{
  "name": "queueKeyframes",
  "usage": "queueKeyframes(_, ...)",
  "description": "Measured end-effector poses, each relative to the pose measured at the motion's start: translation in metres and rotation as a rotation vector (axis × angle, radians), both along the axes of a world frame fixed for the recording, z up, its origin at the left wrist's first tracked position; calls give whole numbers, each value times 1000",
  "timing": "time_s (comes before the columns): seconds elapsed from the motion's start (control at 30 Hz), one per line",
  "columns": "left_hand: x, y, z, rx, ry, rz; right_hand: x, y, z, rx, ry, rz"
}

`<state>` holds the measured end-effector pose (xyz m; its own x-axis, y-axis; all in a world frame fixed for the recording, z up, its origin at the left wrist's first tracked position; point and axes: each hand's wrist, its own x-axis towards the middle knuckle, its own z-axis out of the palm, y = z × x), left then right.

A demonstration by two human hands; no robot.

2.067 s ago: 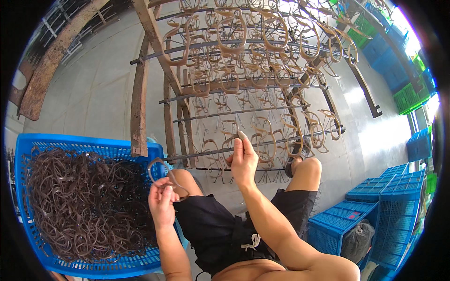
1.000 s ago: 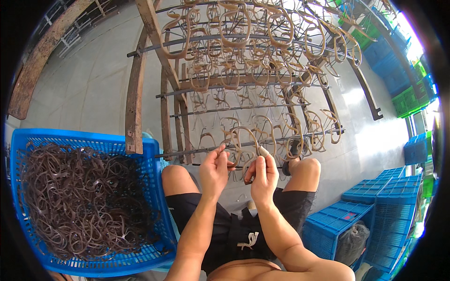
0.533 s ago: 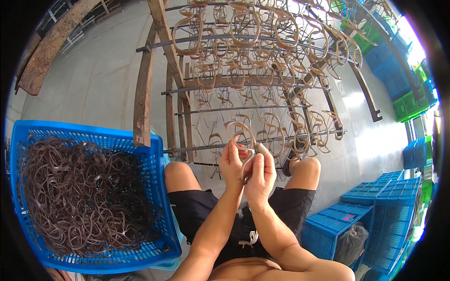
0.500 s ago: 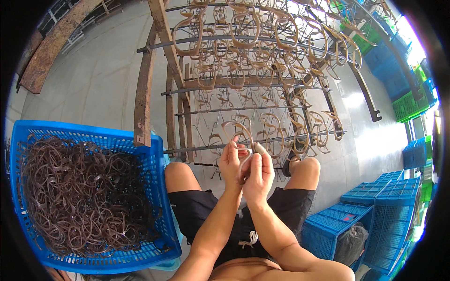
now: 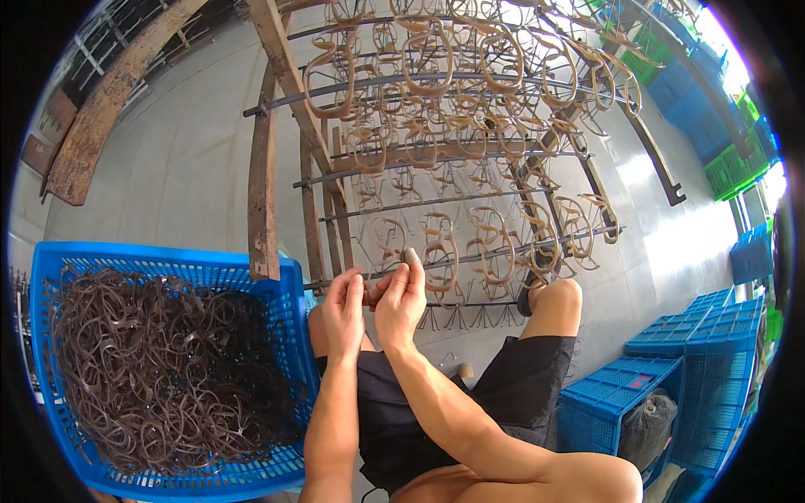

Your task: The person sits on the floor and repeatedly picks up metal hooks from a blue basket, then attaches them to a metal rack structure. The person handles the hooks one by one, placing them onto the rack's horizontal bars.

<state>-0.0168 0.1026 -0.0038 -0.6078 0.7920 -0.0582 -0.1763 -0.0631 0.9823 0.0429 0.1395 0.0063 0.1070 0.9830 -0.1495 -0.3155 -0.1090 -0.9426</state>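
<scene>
One brown loop is being pinched between the left hand and the right hand just below a rod of the rack. Many loops are already hanging at 12 and 1 o'clock, while the blue basket at 8 o'clock is judged to be holding a large heap not yet hung.

Single head-worn fisheye view, looking steeply down and forward from above the seated person's lap. The forearms enter from the lower edge; the left hand and right hand meet close to the lens at centre. The metal rack fills the upper field, the blue basket the lower left. Straight edges bow toward the dark circular rim.
</scene>
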Motion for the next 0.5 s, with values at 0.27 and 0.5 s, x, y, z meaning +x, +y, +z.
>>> queueKeyframes(0.27, 7, 1, -2, 2, 33, 87, 0, 13, 12, -92, -95, 59)
queueKeyframes(0.5, 2, -9, -9, 25, -32, 100, -6, 0, 0, 71, -176, 141)
